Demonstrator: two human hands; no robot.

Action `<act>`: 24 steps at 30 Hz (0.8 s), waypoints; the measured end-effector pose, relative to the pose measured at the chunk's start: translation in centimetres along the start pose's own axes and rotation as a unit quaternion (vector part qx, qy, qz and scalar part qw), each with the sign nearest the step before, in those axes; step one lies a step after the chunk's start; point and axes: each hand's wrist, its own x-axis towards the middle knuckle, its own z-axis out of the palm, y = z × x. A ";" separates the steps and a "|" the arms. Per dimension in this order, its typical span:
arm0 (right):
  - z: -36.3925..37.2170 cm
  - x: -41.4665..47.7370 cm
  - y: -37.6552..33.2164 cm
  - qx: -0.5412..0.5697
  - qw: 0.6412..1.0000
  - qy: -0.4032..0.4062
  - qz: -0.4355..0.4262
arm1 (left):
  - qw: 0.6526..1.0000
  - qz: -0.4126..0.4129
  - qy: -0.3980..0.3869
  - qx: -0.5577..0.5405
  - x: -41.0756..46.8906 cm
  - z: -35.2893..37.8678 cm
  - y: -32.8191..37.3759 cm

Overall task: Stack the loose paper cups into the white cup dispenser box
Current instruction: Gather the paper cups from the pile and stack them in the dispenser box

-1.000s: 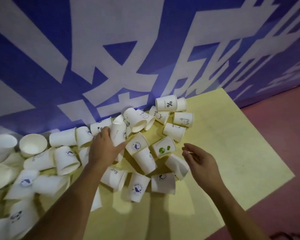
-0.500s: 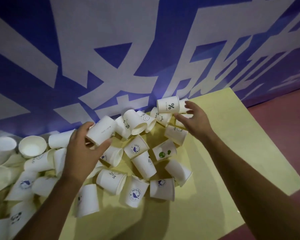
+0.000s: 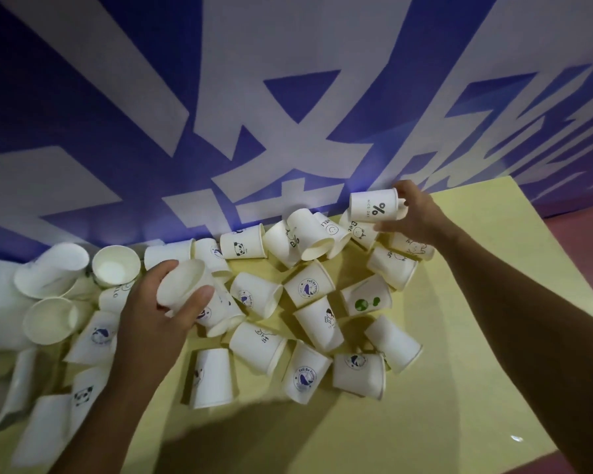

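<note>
Lifted since before, one percent-sign cup (image 3: 374,207) in right hand (image 3: 416,217), one plain cup (image 3: 182,285) gripped by left hand (image 3: 158,316)

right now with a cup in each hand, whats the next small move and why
Probably bring the two together and nest one inside the other. The left hand holds a plain cup with its mouth up, the right hand grips the percent-sign cup at the wall, and no dispenser box is in view yet.

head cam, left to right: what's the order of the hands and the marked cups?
left hand holding a plain cup → panda cup → green-logo cup → % cup → right hand
</note>
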 end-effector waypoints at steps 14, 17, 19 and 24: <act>2.3 -14.4 -11.1 0.205 0.971 0.113 -0.036 | 0.993 0.070 0.000 -0.092 -2.7 -8.3 -4.1; 5.2 -18.5 -16.7 0.259 0.960 0.100 -0.042 | 0.992 0.071 0.001 -0.108 -3.8 -12.4 -6.7; 7.7 -21.2 -21.0 0.263 0.959 0.090 -0.063 | 0.992 0.050 0.005 -0.115 -4.6 -15.6 -8.8; 15.1 -27.2 -31.6 0.268 0.955 0.050 -0.115 | 0.989 0.041 0.004 -0.142 -6.4 -23.9 -14.4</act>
